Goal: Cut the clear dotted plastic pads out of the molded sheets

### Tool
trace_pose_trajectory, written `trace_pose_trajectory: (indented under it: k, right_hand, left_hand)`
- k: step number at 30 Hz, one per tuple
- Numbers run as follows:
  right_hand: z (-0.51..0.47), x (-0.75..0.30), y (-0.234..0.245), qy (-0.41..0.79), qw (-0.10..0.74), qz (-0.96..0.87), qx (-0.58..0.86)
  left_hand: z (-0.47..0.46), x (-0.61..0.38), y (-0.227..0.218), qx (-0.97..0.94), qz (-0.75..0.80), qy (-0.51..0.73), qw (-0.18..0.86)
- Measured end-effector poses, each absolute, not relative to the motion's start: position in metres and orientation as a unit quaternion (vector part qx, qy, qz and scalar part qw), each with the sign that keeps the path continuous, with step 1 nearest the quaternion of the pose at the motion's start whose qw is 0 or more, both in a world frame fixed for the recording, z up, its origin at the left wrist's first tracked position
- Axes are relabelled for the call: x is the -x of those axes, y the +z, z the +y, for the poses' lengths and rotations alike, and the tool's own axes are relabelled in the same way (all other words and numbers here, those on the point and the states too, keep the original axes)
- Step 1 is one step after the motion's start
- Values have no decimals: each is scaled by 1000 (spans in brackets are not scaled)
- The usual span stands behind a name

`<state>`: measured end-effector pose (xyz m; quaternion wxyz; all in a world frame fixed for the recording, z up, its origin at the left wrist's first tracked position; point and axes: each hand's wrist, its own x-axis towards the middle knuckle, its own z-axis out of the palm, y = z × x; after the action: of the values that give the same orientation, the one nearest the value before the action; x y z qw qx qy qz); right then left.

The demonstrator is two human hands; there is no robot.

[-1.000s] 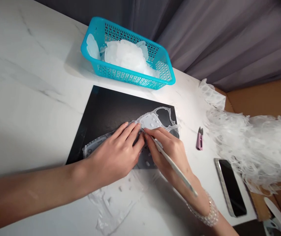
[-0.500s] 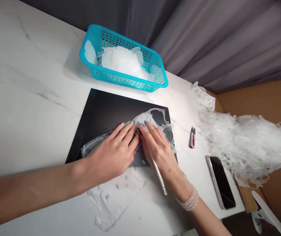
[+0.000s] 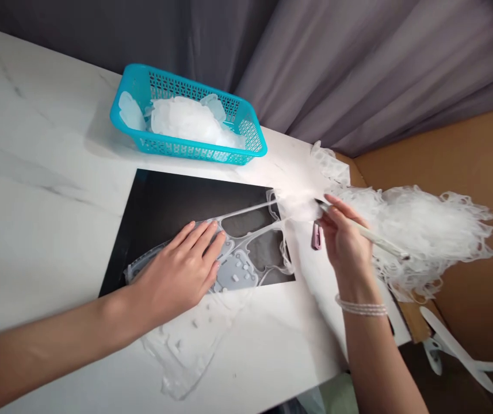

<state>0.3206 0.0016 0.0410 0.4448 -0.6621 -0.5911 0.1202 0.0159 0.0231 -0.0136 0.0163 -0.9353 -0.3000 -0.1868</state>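
Observation:
My left hand [image 3: 186,267] lies flat with fingers outstretched, pressing a translucent rubbery sheet [image 3: 244,276] with cut-outs and small raised bumps against a black board [image 3: 160,201]. The sheet hangs over the board's near edge onto the table. My right hand [image 3: 347,241] is closed around a slim white pen-like tool [image 3: 379,241] with a dark tip, right of the board. At that tip is a blurred whitish film [image 3: 298,204], pulled out from the sheet in stretched strands. Whether the fingers also pinch the film cannot be made out.
A turquoise basket [image 3: 194,154] holding white translucent pieces [image 3: 186,119] stands behind the board. Small pink snips [image 3: 317,237] lie beneath the film. A large heap of translucent scraps [image 3: 427,224] spreads over the right edge, by a cardboard box [image 3: 440,146]. Grey curtains [image 3: 336,69] hang behind.
My right hand has moved right, away from the left hand, carrying the tool and stretching the film off the sheet. The left hand stays on the sheet. The camera view has shifted.

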Motion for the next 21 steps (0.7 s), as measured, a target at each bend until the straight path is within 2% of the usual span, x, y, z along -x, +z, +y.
trace_pose_trajectory:
  k: [4,7,9,11,13,14,16,18,19,21]
  right_hand:
    - [-6,-324,43,164,511,-526,660]
    - [-12,-276,53,160,532,-554,620]
    - [-20,-243,66,189,492,-632,568]
    - [-30,-224,78,249,405,-724,499]
    - [-40,-219,83,305,344,-755,468]
    - [-43,-222,83,329,346,-740,474]
    - [-42,-231,80,349,409,-667,516]
    - [-33,-240,74,318,473,-591,571]
    - [-26,-242,71,289,478,-571,601]
    - [-11,-239,66,243,438,-577,645]
  left_hand:
    - [31,-18,6,930,-309,-187,-63]
    - [48,-26,34,886,-347,-204,-229]
    - [61,-34,49,799,-379,-222,-410]
    - [71,-41,55,667,-388,-219,-597]
    - [76,-45,52,568,-377,-192,-706]
    - [76,-46,50,549,-375,-178,-726]
    - [73,-46,45,555,-385,-155,-721]
    - [69,-44,42,571,-398,-144,-703]
    - [66,-43,43,579,-404,-142,-694]
    - [62,-42,44,597,-401,-146,-679]
